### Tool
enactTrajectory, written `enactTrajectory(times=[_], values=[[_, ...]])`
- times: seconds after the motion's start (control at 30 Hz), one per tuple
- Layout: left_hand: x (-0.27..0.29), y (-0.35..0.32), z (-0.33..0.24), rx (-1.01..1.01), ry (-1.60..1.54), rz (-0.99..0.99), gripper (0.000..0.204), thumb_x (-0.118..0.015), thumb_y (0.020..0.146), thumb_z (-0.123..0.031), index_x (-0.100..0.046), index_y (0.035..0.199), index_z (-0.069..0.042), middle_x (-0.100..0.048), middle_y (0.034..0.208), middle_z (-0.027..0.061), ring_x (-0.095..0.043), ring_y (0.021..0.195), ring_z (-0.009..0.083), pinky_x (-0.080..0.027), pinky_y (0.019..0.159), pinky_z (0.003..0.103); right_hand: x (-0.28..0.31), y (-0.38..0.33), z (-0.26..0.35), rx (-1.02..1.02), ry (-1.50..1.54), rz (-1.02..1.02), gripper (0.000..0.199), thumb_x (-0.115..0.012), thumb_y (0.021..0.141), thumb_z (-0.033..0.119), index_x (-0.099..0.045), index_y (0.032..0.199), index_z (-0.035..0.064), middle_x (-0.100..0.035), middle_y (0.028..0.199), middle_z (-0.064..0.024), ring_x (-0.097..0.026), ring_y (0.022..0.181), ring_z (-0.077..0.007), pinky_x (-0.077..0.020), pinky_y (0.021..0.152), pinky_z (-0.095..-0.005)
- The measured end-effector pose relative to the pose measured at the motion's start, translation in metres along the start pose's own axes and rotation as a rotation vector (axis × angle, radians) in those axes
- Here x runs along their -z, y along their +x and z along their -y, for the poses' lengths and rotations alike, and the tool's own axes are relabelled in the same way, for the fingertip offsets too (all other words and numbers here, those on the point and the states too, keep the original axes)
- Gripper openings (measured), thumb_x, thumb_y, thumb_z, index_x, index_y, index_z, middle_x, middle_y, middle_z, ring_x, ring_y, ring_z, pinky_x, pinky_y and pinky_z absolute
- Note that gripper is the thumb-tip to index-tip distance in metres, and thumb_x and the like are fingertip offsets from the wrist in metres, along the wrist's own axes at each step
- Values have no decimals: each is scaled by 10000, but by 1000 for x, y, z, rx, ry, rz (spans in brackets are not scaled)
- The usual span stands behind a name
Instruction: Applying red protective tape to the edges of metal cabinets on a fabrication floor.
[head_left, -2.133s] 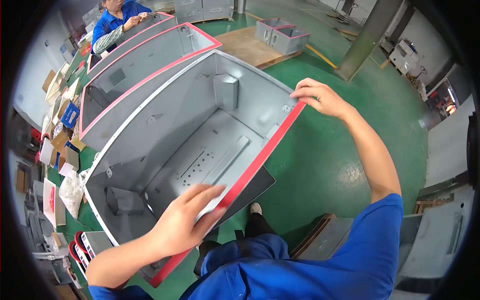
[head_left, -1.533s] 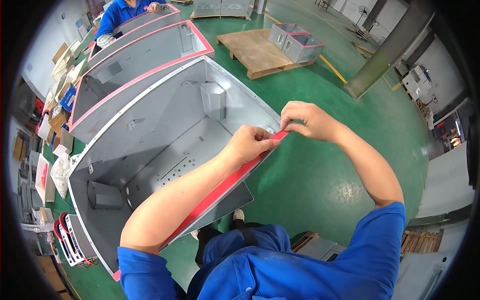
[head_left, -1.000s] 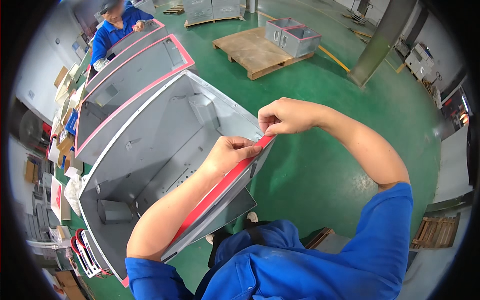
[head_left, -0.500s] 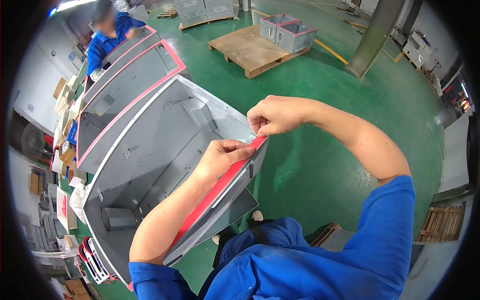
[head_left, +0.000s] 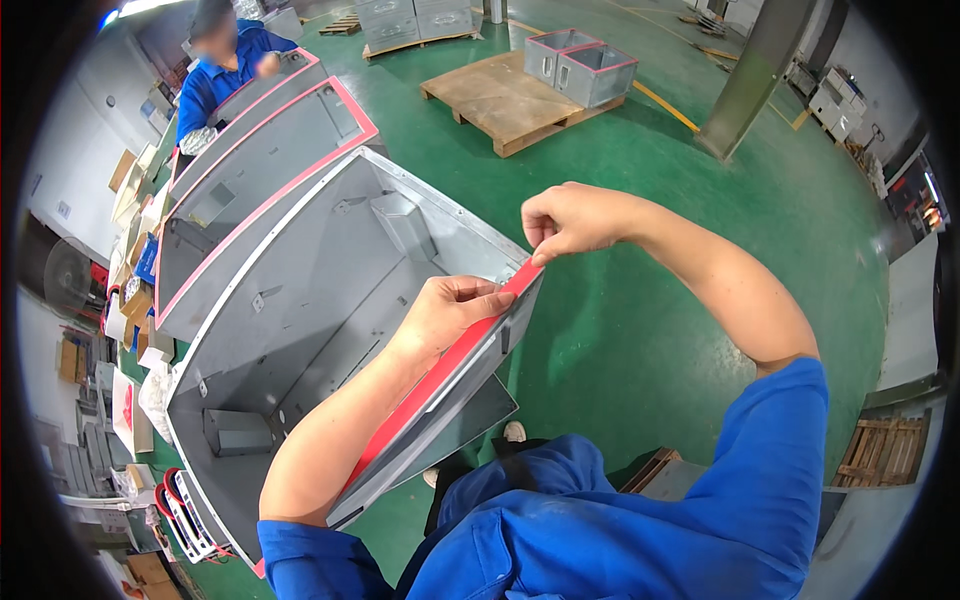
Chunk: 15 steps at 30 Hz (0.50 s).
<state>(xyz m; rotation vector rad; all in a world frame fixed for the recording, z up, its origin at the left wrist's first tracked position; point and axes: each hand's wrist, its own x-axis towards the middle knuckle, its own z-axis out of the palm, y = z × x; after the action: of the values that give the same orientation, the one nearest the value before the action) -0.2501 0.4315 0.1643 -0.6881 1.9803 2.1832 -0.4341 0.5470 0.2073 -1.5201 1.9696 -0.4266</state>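
Observation:
A large grey metal box (head_left: 250,330), open at the top, lies in front of me. Along its near rim runs a red strip (head_left: 425,395), which looks like adhesive tape or a seal. My left hand (head_left: 448,312) is closed on the strip near the right corner, thumb on top and fingers curled on the inner side of the rim. At the corner, my right hand (head_left: 572,222) is closed in a pinch on the strip's far end, which reaches slightly past the rim. The box's far and right rims show bare metal with small holes.
Similar boxes with red-edged rims (head_left: 340,90) stand beyond mine, with a co-worker in blue (head_left: 215,85) beside them. A wooden pallet (head_left: 480,95) carries two grey boxes (head_left: 580,68). A pillar (head_left: 750,90) rises behind. Cartons and parts (head_left: 130,290) line the left.
My right hand has moved a little right and upward, drawing the strip's end out past the corner. My left hand stays almost where it was on the rim.

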Motion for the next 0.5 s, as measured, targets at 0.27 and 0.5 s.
enactTrajectory(times=[0.27,0.5], values=[[11,0,15,-167,73,-31,264,-633,802,-152,-601,1014,2,-610,860,34,-528,738,64,-434,650,220,-40,-10,-10,-28,502,-222,302,-626,808,257,-527,971,23,-550,859,-36,-518,756,-100,-450,645,-246],[75,-94,13,-311,432,-166,273,-565,839,-93,-546,1093,6,-538,772,8,-479,677,60,-416,614,205,-89,-4,-10,-40,781,-464,199,-520,865,246,-500,968,77,-507,859,9,-476,793,-73,-394,694,-238]])
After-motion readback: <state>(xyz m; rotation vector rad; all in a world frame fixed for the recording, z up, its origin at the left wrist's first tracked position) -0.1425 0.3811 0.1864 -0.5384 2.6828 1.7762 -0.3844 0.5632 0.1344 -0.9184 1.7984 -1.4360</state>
